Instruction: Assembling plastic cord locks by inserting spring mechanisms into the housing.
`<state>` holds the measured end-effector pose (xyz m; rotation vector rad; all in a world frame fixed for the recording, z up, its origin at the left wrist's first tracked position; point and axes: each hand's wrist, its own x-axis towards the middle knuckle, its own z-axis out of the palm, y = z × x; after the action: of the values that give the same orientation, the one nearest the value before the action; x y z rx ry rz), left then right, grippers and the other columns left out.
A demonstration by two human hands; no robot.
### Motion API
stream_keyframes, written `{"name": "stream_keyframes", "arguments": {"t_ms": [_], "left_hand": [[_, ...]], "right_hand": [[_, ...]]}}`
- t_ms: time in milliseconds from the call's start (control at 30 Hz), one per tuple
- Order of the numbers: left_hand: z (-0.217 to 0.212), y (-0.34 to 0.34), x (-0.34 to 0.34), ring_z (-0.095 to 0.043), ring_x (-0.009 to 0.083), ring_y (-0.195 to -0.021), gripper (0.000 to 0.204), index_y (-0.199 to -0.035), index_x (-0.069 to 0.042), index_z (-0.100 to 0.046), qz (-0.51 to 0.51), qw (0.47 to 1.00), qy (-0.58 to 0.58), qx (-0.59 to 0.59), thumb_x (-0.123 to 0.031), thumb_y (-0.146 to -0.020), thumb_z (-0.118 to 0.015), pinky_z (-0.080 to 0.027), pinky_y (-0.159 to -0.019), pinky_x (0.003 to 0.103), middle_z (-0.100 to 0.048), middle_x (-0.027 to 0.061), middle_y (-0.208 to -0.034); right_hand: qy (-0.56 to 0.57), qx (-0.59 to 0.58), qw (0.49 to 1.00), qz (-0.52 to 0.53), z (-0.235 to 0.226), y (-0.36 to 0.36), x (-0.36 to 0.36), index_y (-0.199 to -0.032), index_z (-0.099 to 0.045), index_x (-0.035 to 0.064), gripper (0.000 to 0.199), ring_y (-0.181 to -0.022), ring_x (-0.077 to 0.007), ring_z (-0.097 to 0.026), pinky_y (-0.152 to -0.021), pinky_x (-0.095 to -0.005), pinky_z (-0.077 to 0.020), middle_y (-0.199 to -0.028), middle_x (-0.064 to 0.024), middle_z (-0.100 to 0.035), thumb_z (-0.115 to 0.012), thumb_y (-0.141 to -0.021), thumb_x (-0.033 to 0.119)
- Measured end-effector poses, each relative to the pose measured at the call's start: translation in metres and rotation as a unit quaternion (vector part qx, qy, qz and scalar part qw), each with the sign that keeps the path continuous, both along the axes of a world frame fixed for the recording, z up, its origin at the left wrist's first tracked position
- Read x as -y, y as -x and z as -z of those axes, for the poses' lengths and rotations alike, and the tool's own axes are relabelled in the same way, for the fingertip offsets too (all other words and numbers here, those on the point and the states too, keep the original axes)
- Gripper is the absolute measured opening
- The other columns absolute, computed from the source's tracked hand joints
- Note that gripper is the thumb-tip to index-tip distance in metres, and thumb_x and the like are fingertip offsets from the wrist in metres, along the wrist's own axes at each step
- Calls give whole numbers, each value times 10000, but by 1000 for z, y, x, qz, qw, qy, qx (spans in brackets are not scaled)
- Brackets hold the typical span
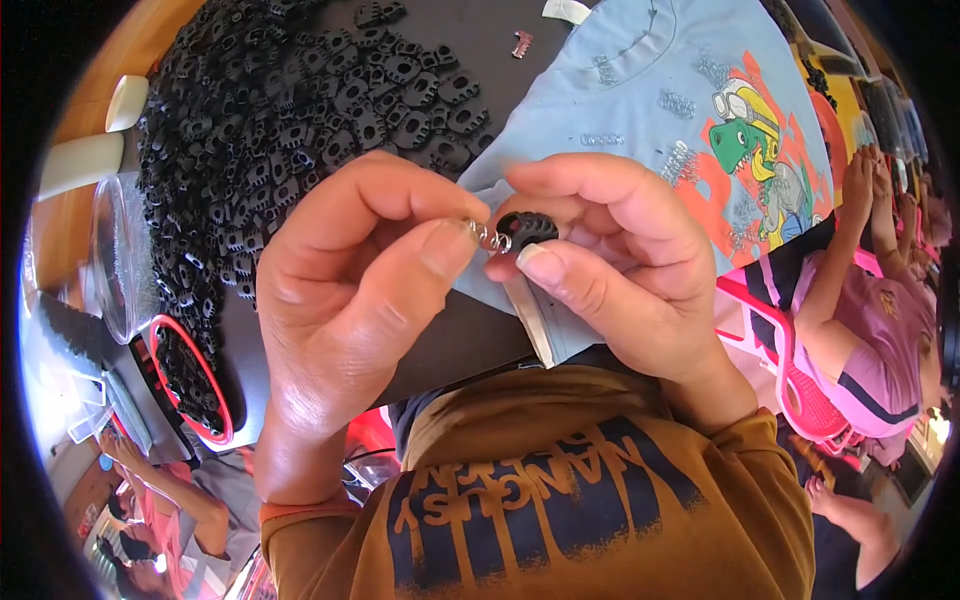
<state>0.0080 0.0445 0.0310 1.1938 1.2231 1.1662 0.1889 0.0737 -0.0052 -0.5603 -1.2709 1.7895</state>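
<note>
My left hand (360, 280) pinches a small silver coil spring (480, 232) between thumb and forefinger. The spring's free end meets a black plastic hair claw clip piece (532, 228), which my right hand (635, 270) holds between thumb and curled fingers. Whether the spring is seated in the piece I cannot tell. Both hands are raised over the table's near edge. Beyond my left hand lies a big heap of black toothed clip pieces (330, 110). Past my right hand a light blue T-shirt (600, 100) with a dinosaur print is spread out, with small clusters of springs (678, 163) on it.
A red-rimmed basket (158, 345) of black pieces stands at the left, near a clear plastic container (125, 255). One reddish clip piece (522, 44) lies at the far side of the dark table (470, 335). Other people sit at right and lower left, beside a pink chair (795, 385).
</note>
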Motion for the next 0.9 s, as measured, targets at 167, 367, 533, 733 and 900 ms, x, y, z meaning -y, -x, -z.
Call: {"name": "stream_keyframes", "arguments": {"t_ms": [167,367,533,733,900], "left_hand": [[-2,-9,-2,-433,57,-584,103,-913,42,-591,-18,1000,-14,15,-1,-863,-511,-351,-547,184,-511,66,-839],[5,-3,0,-591,248,-710,276,-998,10,-651,28,875,-310,-370,30,-724,-678,-482,-609,299,-622,131,-864],[11,-15,18,-587,185,-698,496,-1119,18,-638,-6,832,-329,-446,-36,-638,-745,-437,-520,277,-590,96,-911],[17,-3,32,-580,176,-670,497,-1088,20,-645,-61,866,-307,-388,-14,-602,-745,-431,-536,285,-603,88,-904],[13,34,56,-590,249,-686,365,-996,7,-664,-107,869,-255,-411,44,-635,-707,-471,-602,337,-633,105,-834]], "right_hand": [[-10,21,1000,-11,-1,-3,-2,-1237,-451,-76,356,-936,-199,-638,-841,-298,-510,-1095,-192,-613,-553,-897,-47],[-67,113,991,20,-3,-6,1,-1202,-484,-69,364,-960,-157,-601,-858,-269,-473,-1084,-138,-615,-593,-856,-56],[-27,-29,996,82,7,3,7,-1230,-451,-76,343,-1042,-207,-607,-909,-309,-490,-1151,-193,-608,-545,-900,-57],[-27,41,997,61,1,13,13,-1157,-517,-79,274,-1000,-204,-619,-889,-301,-488,-1106,-196,-633,-572,-890,-49],[-70,78,994,44,-2,13,9,-1093,-556,-52,247,-941,-230,-645,-827,-329,-528,-1045,-212,-647,-603,-851,-80]]}}
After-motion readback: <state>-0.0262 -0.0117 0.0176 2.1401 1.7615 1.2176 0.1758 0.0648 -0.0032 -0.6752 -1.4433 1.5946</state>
